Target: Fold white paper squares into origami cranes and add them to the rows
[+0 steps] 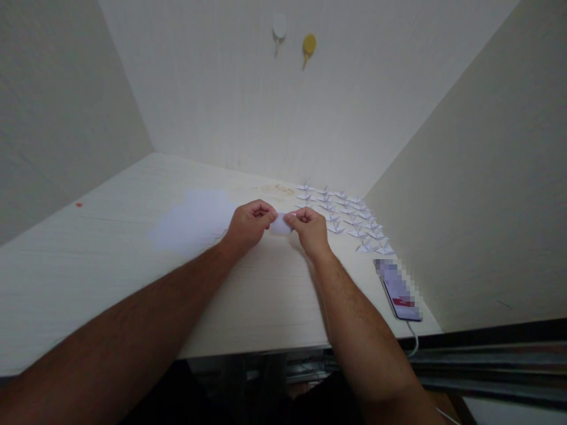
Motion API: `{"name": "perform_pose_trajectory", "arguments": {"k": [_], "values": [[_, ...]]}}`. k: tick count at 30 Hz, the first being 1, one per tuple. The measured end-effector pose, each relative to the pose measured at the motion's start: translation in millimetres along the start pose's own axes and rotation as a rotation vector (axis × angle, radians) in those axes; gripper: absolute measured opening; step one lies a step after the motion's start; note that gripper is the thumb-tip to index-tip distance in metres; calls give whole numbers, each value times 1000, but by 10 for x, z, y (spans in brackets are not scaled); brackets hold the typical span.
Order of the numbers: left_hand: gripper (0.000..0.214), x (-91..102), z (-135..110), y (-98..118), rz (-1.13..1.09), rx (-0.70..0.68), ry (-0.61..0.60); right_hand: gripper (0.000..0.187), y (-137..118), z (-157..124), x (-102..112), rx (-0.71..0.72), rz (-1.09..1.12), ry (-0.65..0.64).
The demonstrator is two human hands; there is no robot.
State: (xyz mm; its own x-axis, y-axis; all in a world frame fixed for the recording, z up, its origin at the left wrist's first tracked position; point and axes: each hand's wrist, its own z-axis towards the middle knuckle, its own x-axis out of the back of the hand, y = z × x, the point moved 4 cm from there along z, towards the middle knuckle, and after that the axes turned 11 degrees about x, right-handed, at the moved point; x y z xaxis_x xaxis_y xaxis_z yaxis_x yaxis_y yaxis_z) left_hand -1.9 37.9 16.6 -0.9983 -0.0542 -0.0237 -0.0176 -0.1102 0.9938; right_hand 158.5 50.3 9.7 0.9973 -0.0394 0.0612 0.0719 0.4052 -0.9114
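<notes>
Between my two hands is a small piece of white paper [280, 224], held just above the table. My left hand [252, 223] pinches its left edge between thumb and fingers. On the other side, my right hand [310, 229] grips the right edge the same way. How the paper is folded is too small to make out. Rows of several white folded paper cranes [353, 223] stand on the table to the right of my right hand. White paper sheets [195, 218] lie to the left, partly behind my left hand.
A phone [398, 292] with a white cable [415, 342] lies at the right front of the pale table [252, 307]. Walls enclose the back and both sides. One white hook [279, 28] and one yellow hook [309, 45] are on the back wall. A small red mark [78, 205] shows far left.
</notes>
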Motion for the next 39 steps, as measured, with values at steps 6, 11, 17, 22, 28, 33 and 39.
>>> {"name": "perform_pose_trajectory", "arguments": {"k": [6, 11, 17, 22, 28, 33, 39], "values": [[14, 2, -11, 28, -13, 15, 17, 28, 18, 3, 12, 7, 8, 2], [16, -4, -23, 51, -4, 4, 7, 26, -43, -7, 18, -9, 26, 38], [15, -3, 0, 7, -21, 24, 9, 25, -17, -7, 19, 0, 38, 31], [16, 36, 37, -38, -45, 34, 46, 31, 53, 3, 17, -18, 35, -46], [15, 25, 24, -28, -18, 48, 67, 27, 9, -4, 47, 36, -123, -55], [15, 12, 24, -43, -23, 64, 105, 26, -43, 0, 36, 59, -174, -37], [14, 43, 63, -86, -57, 70, 114, 26, -34, -17, -27, -54, -96, -132]]}}
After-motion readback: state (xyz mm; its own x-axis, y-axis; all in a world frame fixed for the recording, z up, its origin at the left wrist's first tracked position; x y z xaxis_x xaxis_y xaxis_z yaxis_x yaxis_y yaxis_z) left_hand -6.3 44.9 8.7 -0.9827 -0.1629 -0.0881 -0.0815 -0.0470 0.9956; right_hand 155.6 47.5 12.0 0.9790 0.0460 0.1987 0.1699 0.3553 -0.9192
